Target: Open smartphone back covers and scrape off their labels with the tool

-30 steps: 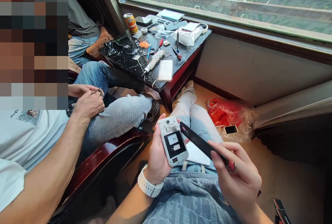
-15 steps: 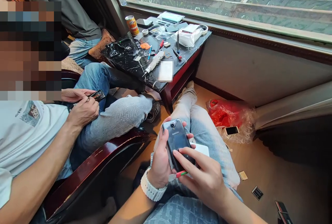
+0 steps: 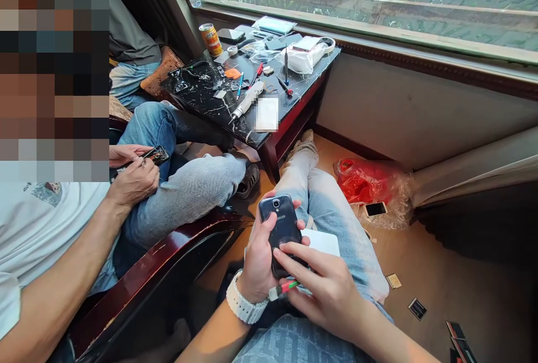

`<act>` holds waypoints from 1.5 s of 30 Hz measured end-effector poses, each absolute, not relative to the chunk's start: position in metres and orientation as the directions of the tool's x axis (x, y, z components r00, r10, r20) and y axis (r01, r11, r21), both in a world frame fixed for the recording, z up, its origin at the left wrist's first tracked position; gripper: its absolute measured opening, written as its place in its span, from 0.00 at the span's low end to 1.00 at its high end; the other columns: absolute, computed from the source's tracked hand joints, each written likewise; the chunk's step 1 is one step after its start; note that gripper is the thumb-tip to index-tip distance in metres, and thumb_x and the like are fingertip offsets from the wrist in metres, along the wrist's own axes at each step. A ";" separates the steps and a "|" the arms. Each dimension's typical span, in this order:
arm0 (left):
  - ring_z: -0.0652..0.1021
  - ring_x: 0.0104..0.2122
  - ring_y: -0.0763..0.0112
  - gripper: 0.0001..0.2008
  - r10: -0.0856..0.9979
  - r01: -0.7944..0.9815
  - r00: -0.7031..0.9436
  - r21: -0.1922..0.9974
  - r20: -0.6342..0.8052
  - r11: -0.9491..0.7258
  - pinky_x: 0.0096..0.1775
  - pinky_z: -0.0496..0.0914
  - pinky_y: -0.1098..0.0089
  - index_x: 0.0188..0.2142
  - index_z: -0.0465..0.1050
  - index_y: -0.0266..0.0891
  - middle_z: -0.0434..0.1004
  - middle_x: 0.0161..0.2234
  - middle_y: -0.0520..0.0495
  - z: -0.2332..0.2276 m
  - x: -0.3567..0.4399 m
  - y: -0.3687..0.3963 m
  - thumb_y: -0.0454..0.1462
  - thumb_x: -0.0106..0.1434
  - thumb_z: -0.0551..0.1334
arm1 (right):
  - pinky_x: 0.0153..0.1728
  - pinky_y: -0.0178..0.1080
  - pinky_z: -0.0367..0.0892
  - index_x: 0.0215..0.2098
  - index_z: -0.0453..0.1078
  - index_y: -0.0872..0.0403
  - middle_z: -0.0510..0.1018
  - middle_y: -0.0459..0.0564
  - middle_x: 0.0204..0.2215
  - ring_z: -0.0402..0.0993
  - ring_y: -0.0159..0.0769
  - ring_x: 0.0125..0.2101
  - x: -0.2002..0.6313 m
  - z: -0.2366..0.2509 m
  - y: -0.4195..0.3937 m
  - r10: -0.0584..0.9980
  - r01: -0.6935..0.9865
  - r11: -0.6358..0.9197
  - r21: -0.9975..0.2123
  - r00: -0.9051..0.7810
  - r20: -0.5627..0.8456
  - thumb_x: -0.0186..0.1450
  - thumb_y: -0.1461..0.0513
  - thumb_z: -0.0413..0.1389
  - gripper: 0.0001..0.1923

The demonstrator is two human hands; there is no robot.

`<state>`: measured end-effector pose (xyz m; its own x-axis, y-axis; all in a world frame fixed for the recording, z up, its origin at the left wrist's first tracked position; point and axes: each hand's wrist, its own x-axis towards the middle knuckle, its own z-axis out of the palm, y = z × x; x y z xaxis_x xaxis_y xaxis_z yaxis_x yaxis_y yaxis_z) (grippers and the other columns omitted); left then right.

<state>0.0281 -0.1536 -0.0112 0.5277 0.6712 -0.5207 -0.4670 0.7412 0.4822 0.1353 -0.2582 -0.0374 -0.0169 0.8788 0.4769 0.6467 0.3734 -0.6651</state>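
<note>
My left hand (image 3: pixel 259 256) is wrapped round a dark Samsung smartphone (image 3: pixel 286 228), its back and camera facing up, thumb along its left edge. Fingertips of my right hand (image 3: pixel 325 279) press on the lower part of the phone's back. Tucked under those fingers is a small brush (image 3: pixel 282 289) with a red and green handle and a pale flat tip pointing left; part of its handle is hidden. A white flat object (image 3: pixel 323 242) lies on my lap, partly covered by my right hand.
A black marble-patterned table (image 3: pixel 202 99) holds tools, a drink can (image 3: pixel 210 39), phones and a white pouch (image 3: pixel 305 60). At left, a co-worker's hands (image 3: pixel 137 175) hold an opened phone (image 3: pixel 157 156). A red plastic bag (image 3: pixel 361 184) and a phone (image 3: pixel 375 209) lie on the floor.
The phone has turned flatter and moved slightly left and down in my left hand. My right fingers have shifted slightly left with the brush, whose pale tip now shows more clearly.
</note>
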 end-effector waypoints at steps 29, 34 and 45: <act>0.81 0.48 0.61 0.27 0.591 0.003 0.774 0.936 -0.224 0.352 0.56 0.75 0.62 0.72 0.65 0.51 0.83 0.53 0.42 -0.011 0.009 -0.162 0.42 0.76 0.60 | 0.27 0.34 0.74 0.44 0.79 0.51 0.73 0.46 0.39 0.71 0.28 0.26 0.189 -0.035 -0.231 0.965 -0.375 -0.001 -0.927 0.241 -0.098 0.68 0.51 0.69 0.14; 0.65 0.72 0.57 0.24 0.574 0.043 0.795 0.963 -0.195 0.267 0.75 0.54 0.58 0.70 0.67 0.53 0.64 0.73 0.51 0.007 0.020 -0.160 0.40 0.77 0.59 | 0.25 0.33 0.69 0.34 0.75 0.54 0.73 0.47 0.33 0.68 0.31 0.27 0.182 -0.029 -0.226 0.941 -0.298 -0.025 -0.954 0.316 -0.124 0.61 0.43 0.73 0.24; 0.84 0.39 0.63 0.23 0.593 -0.155 0.600 0.649 -0.537 0.745 0.39 0.81 0.66 0.67 0.66 0.50 0.82 0.51 0.44 -0.016 0.047 -0.138 0.45 0.75 0.61 | 0.26 0.34 0.69 0.53 0.69 0.53 0.72 0.47 0.38 0.72 0.33 0.30 0.166 -0.045 -0.213 0.753 -0.232 -0.201 -0.952 0.585 -0.301 0.63 0.38 0.67 0.34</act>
